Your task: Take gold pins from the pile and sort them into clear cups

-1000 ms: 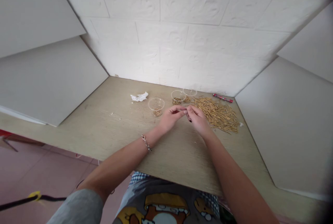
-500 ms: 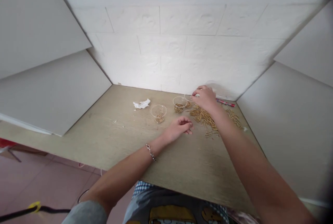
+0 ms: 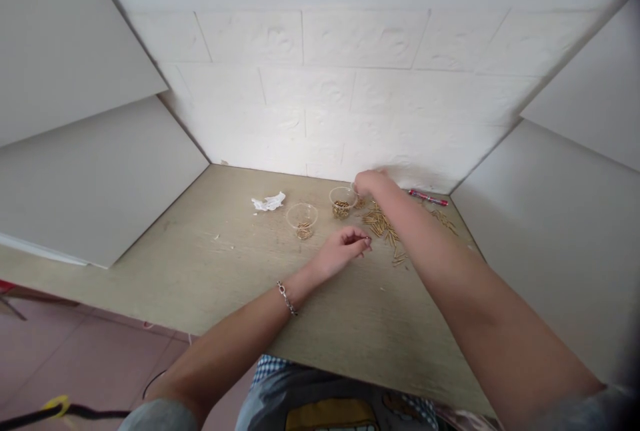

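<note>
My left hand point(image 3: 342, 249) is over the table just in front of the cups, its thumb and index finger pinched together on a tiny dark thing too small to name. At the back wall, my right hand point(image 3: 371, 182) reaches to the rear clear cup point(image 3: 361, 202), covering much of it; its fingertips are hidden. Beside that cup stands a second clear cup point(image 3: 341, 209) holding small gold-coloured metal pieces. A third clear cup point(image 3: 303, 231) further left has fewer pieces. Under and beside my right forearm lies a loose pile of thin gold-coloured metal pins point(image 3: 379, 223).
A crumpled white tissue point(image 3: 269, 201) lies left of the cups. Near the back right corner is a red pen-like stick point(image 3: 428, 197). White panels point(image 3: 95, 184) stand at both sides, and a white brick-patterned wall point(image 3: 320, 91) closes the back of the table point(image 3: 200, 251).
My right hand has moved left and down, from above the pile's back edge to the rear cup. My left hand keeps nearly the same place and pinch.
</note>
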